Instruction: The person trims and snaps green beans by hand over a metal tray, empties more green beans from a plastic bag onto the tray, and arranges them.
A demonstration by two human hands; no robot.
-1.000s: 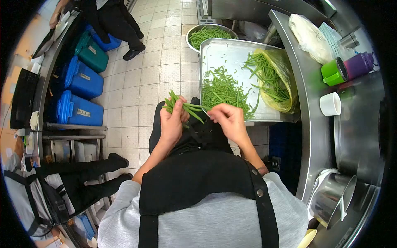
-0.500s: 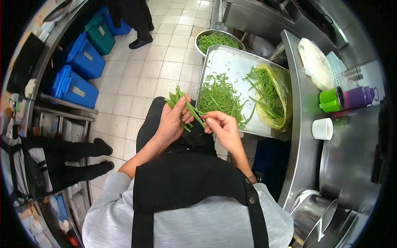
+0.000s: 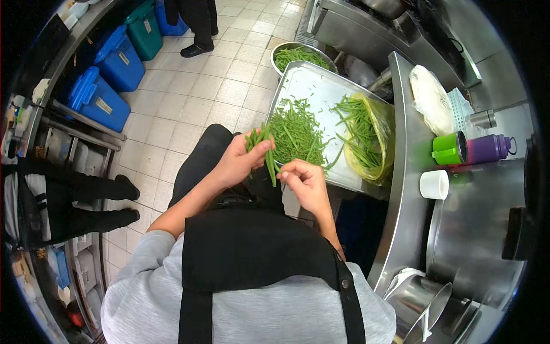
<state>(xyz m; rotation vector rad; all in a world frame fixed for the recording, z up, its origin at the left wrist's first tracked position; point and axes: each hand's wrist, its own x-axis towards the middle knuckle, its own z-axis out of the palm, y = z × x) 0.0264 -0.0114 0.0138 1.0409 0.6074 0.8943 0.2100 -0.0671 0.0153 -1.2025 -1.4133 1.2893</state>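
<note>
My left hand (image 3: 242, 159) is closed round a small bunch of green beans (image 3: 271, 165), held above my lap. Thumb and fingers of my right hand (image 3: 306, 182) pinch together at the end of a bean beside that bunch. Just beyond my hands lies a metal tray (image 3: 314, 77), with a heap of short cut bean pieces (image 3: 297, 132) on its near left part. Long whole beans (image 3: 360, 129) spill from an open yellow plastic bag (image 3: 379, 169) on the tray's right side.
A metal bowl of beans (image 3: 301, 55) stands behind the tray. On the steel counter (image 3: 395, 189) at right are a green cup (image 3: 448, 148), a purple bottle (image 3: 487, 148) and a white cup (image 3: 434, 184). Blue bins (image 3: 100, 100) line the left; two people stand nearby.
The view has shifted slightly. My left hand has turned and sits closer to the tray's edge with the bunch; my right hand still pinches close beside it.
</note>
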